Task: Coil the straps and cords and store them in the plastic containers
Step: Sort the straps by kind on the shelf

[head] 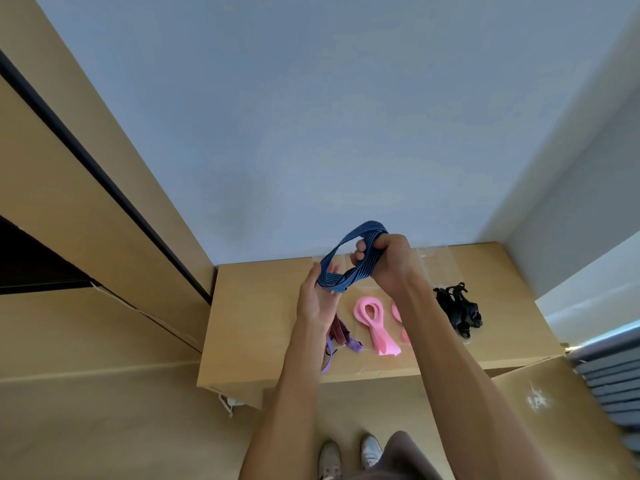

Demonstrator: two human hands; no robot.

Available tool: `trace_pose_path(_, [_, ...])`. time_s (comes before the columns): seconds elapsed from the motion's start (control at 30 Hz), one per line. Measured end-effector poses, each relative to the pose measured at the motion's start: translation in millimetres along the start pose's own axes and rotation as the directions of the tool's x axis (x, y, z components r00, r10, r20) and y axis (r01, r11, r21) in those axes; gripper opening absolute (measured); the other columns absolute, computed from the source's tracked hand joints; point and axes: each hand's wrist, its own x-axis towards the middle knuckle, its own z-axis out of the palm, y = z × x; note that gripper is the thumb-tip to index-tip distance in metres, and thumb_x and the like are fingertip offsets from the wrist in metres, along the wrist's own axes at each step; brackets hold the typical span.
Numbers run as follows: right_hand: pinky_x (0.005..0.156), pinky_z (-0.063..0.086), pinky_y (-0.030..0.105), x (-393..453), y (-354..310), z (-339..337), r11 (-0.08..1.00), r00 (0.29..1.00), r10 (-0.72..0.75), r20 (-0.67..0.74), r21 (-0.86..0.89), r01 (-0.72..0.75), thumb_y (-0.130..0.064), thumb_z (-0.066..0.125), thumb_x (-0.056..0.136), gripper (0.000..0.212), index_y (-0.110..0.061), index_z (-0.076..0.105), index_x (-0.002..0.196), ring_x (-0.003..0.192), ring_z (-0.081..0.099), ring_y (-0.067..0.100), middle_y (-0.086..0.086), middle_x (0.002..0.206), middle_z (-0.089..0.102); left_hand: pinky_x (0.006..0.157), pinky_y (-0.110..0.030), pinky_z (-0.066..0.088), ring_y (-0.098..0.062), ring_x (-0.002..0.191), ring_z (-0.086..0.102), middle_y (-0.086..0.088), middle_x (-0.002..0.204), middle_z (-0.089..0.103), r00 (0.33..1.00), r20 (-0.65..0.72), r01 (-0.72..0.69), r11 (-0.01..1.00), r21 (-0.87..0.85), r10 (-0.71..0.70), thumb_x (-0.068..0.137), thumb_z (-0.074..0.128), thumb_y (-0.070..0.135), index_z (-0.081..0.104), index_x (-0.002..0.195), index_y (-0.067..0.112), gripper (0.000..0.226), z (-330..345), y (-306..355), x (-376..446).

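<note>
A blue striped strap [349, 258] hangs as a loop in the air above a low tan table [256, 306]. My right hand [384, 259] grips one end of the loop in a fist. My left hand [317, 296] holds the other end, fingers wrapped by the strap near its lower bend. On the table below lie a pink band [375, 323] folded in loops, a second pink band [398, 318] partly hidden by my right forearm, a maroon striped strap with purple ends [341, 339], and a tangle of black straps [457, 311].
Clear plastic containers [429, 268] stand at the back of the table, hard to make out behind my hands. A pale wall rises behind. Tan cabinet panels [69, 188] stand at the left. Grey stacked slats [609, 386] sit at the right. My feet [349, 455] show on the floor.
</note>
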Motion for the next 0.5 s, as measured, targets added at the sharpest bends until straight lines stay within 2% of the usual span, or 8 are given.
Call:
trace_pose_path(0.1, [0.066,0.047,0.038,4,-3,-19,0.997,0.991,-0.017,-0.131,-0.078,0.007,0.005,0.029,0.079,0.031,0.001,0.054,0.095,0.056,0.048,0.024,0.011,0.067,0.052,0.066,-0.039,0.059,-0.028,0.082,0.068,-0.016,0.094,0.068,0.964,-0.226,-0.083,0.963,0.255,0.142,0.096,0.063,0.006,0.053,0.121,0.006,0.027,10,2,3])
trace_pose_path(0.17, [0.066,0.049,0.037,8,-3,-25,0.987,0.975,-0.034,-0.221,-0.16,-0.002,0.006,0.032,0.08,0.028,0.0,0.057,0.092,0.057,0.053,0.023,0.01,0.067,0.056,0.057,-0.037,0.06,-0.026,0.073,0.073,-0.01,0.087,0.07,0.924,-0.26,-0.103,0.84,0.532,0.278,0.092,0.065,-0.001,0.054,0.115,0.012,0.028,12,1,3])
trace_pose_path(0.2, [0.066,0.05,0.037,11,-1,-28,0.978,0.965,-0.043,-0.26,-0.21,-0.013,0.006,0.035,0.08,0.026,-0.003,0.058,0.088,0.057,0.055,0.023,0.009,0.065,0.059,0.059,-0.04,0.061,-0.027,0.073,0.072,-0.009,0.084,0.068,0.912,-0.224,-0.096,0.709,0.698,0.344,0.092,0.064,-0.002,0.056,0.11,0.011,0.023,10,0,4])
trace_pose_path(0.27, [0.066,0.05,0.035,17,5,-32,0.936,0.947,-0.068,-0.314,-0.348,-0.048,0.004,0.041,0.079,0.021,-0.007,0.059,0.079,0.058,0.057,0.022,0.006,0.061,0.062,0.061,-0.039,0.056,-0.03,0.068,0.063,-0.01,0.077,0.058,0.897,-0.05,-0.092,0.296,0.951,0.439,0.092,0.059,-0.002,0.053,0.093,0.004,0.009,1,-4,5])
trace_pose_path(0.33, [0.063,0.042,0.034,22,16,-35,0.854,0.943,-0.093,-0.319,-0.513,-0.089,0.003,0.045,0.075,0.017,-0.009,0.055,0.068,0.06,0.05,0.022,0.006,0.059,0.055,0.055,-0.035,0.043,-0.023,0.061,0.051,-0.01,0.075,0.054,0.917,0.086,-0.077,-0.038,0.996,0.388,0.091,0.051,-0.003,0.047,0.084,0.005,0.012,-11,-10,5])
trace_pose_path(0.4, [0.058,0.032,0.032,24,35,-40,0.802,0.946,-0.088,-0.313,-0.585,-0.119,0.0,0.047,0.074,0.017,-0.012,0.05,0.063,0.06,0.039,0.02,0.006,0.059,0.045,0.06,-0.04,0.049,-0.025,0.07,0.059,-0.01,0.084,0.064,0.949,0.139,-0.072,-0.233,0.97,0.284,0.089,0.048,-0.005,0.055,0.091,0.003,0.011,-21,-16,5])
trace_pose_path(0.43, [0.055,0.029,0.03,25,47,-43,0.807,0.944,-0.073,-0.322,-0.575,-0.134,-0.001,0.048,0.076,0.017,-0.014,0.048,0.065,0.059,0.036,0.018,0.004,0.059,0.042,0.066,-0.043,0.053,-0.028,0.078,0.063,-0.011,0.09,0.067,0.957,0.144,-0.068,-0.285,0.956,0.254,0.088,0.048,-0.005,0.058,0.097,0.003,0.016,-25,-19,4])
trace_pose_path(0.5, [0.051,0.032,0.026,25,72,-48,0.823,0.94,-0.044,-0.338,-0.546,-0.158,-0.007,0.052,0.082,0.01,-0.014,0.05,0.075,0.057,0.037,0.018,0.0,0.061,0.042,0.075,-0.045,0.054,-0.029,0.087,0.063,-0.01,0.097,0.068,0.954,0.132,-0.048,-0.297,0.954,0.269,0.086,0.052,-0.004,0.059,0.105,0.004,0.022,-35,-23,4])
